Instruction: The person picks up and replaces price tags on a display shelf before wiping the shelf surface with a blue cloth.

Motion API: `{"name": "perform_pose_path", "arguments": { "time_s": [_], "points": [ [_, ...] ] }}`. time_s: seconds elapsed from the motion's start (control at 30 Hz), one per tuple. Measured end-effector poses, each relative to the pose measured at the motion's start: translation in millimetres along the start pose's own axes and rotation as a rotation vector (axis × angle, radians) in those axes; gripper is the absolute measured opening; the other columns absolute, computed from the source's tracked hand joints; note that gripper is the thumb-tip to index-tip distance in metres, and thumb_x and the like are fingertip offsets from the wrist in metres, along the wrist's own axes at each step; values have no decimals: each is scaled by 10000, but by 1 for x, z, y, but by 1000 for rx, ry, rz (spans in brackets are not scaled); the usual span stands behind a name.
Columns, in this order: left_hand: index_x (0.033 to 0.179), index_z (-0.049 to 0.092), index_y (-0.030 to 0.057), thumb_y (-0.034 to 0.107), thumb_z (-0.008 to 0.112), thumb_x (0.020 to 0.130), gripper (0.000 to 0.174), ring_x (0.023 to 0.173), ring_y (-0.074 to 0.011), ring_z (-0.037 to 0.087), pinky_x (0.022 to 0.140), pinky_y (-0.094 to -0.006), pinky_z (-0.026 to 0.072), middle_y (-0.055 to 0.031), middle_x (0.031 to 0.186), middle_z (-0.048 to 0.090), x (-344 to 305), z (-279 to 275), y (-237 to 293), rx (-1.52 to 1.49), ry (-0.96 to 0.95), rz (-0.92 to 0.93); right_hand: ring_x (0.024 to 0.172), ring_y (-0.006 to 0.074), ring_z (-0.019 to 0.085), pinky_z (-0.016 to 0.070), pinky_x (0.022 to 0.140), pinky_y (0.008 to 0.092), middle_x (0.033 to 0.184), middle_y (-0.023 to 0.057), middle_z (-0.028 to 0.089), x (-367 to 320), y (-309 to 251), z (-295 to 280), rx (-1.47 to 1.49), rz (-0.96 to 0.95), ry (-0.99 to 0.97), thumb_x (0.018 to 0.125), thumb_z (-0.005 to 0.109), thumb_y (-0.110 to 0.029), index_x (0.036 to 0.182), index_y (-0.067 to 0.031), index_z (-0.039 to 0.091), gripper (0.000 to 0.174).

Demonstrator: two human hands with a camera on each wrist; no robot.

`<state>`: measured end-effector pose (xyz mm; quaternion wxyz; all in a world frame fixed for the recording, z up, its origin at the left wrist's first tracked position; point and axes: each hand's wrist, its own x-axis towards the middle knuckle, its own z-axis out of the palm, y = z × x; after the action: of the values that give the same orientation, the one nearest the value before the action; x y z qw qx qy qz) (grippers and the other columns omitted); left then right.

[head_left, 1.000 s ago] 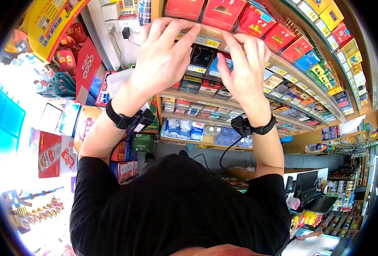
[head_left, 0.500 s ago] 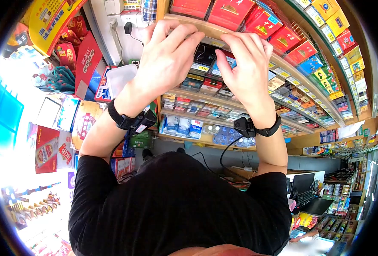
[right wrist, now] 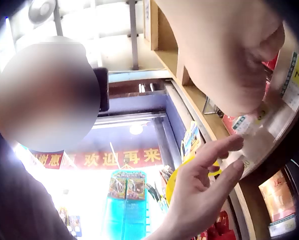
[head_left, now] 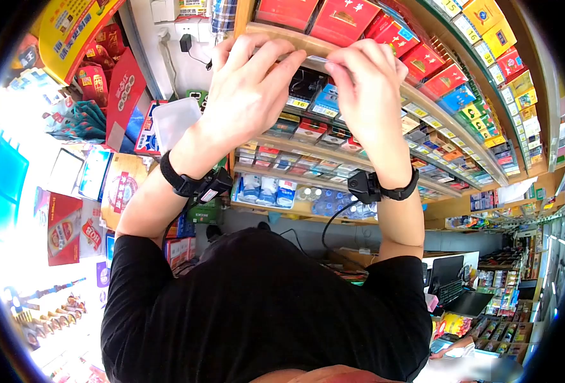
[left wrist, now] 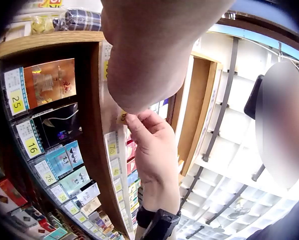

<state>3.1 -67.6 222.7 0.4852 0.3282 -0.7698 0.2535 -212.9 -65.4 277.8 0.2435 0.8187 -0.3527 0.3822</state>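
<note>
My right hand (head_left: 373, 96) pinches a small price tag (head_left: 317, 59) between thumb and fingers at the wooden shelf edge (head_left: 276, 35). In the left wrist view the tag's yellow corner (left wrist: 123, 118) shows at those fingertips. My left hand (head_left: 247, 89) is at the same edge, its fingers bent loosely and the fingertips close to the tag's left end. The right wrist view shows the left thumb (right wrist: 233, 172) and forefinger apart beside the clear label rail (right wrist: 259, 145). Red cigarette packs (head_left: 345, 22) stand on the shelf just above.
Lower shelves hold more packs with price labels, such as a blue pack (head_left: 327, 99). A translucent plastic container (head_left: 175, 121) is left of my left forearm. Bottled water (head_left: 333, 203) stands on the bottom shelf. A laptop (head_left: 447, 277) is at the lower right.
My right thumb has closed toward the forefinger onto the price tag. The tag, flat on the edge with 65 showing a second ago, now appears tilted. The left hand has stayed nearly in place.
</note>
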Motion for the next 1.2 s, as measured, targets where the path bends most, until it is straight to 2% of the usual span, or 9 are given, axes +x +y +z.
{"name": "perform_pose_path", "arguments": {
  "time_s": [0.1, 0.17, 0.33, 0.5, 0.57, 0.6, 0.73, 1.1, 1.2],
  "points": [
    [1299, 725, 104, 69, 746, 867, 433, 1152, -273, 590, 1040, -457, 388, -19, 1276, 677, 1, 0, 0, -13, -17, -16, 898, 257, 648, 484, 856, 400, 924, 84, 661, -4, 6, -8, 314, 252, 166, 933, 772, -55, 983, -50, 719, 73],
    [1286, 730, 94, 70, 751, 864, 423, 1158, -273, 593, 1048, -460, 386, -25, 1278, 679, 3, 2, -1, -5, -16, -16, 784, 87, 657, 484, 660, 247, 960, 49, 745, -15, 12, -9, 668, 458, 216, 1040, 713, -64, 1073, -1, 701, 72],
    [1258, 747, 78, 58, 753, 868, 391, 1153, -273, 616, 1043, -452, 391, -31, 1273, 699, 9, -2, 1, -54, 29, -35, 727, 45, 634, 445, 619, 208, 904, 92, 791, -33, 17, -25, 1044, 684, 67, 1062, 703, -100, 1165, 35, 712, 170],
    [1262, 744, 53, 54, 742, 933, 329, 1056, -229, 655, 971, -384, 457, -59, 1207, 727, 18, -7, 5, -242, 73, -34, 722, 58, 654, 474, 618, 219, 912, 96, 794, -41, 17, -30, 1082, 683, 28, 1044, 729, -98, 1131, 40, 743, 164],
    [1295, 727, 21, 66, 710, 1014, 284, 937, -151, 664, 853, -309, 517, -70, 1131, 748, 22, -13, 20, -770, -92, -374, 759, 103, 715, 452, 602, 213, 936, 100, 786, -42, 14, -29, 1092, 611, 0, 1016, 764, -85, 1160, 40, 744, 192],
    [1324, 704, -13, 92, 679, 1068, 278, 857, -89, 641, 763, -260, 536, -55, 1075, 752, 18, -1, 23, -973, -73, -436, 798, 112, 732, 576, 705, 251, 919, 101, 792, -41, 11, -32, 1118, 635, -19, 1009, 754, -38, 1122, 54, 764, 146],
    [1193, 722, -35, 64, 686, 1059, 171, 784, -52, 652, 677, -226, 523, -27, 974, 767, 21, 7, 32, -1321, -227, -623, 769, 83, 710, 542, 663, 235, 886, 68, 786, -44, 9, -30, 1095, 595, -128, 998, 768, -51, 1080, 34, 781, 119],
    [1145, 719, -60, 45, 647, 1065, 150, 725, -79, 680, 620, -247, 541, -75, 941, 780, 10, 15, 31, -1309, -210, -758, 707, 74, 642, 464, 584, 242, 873, 47, 727, -51, 11, -29, 678, 412, -49, 959, 757, -21, 1006, 1, 742, 54],
    [1199, 735, -22, 13, 672, 1027, 187, 761, -115, 688, 680, -265, 545, -85, 1029, 756, 12, 8, 21, -811, -65, -587, 734, 141, 673, 500, 624, 279, 884, 80, 714, -46, 22, -31, 463, 407, 95, 944, 762, -4, 1011, -11, 732, 74]
  ]
}}
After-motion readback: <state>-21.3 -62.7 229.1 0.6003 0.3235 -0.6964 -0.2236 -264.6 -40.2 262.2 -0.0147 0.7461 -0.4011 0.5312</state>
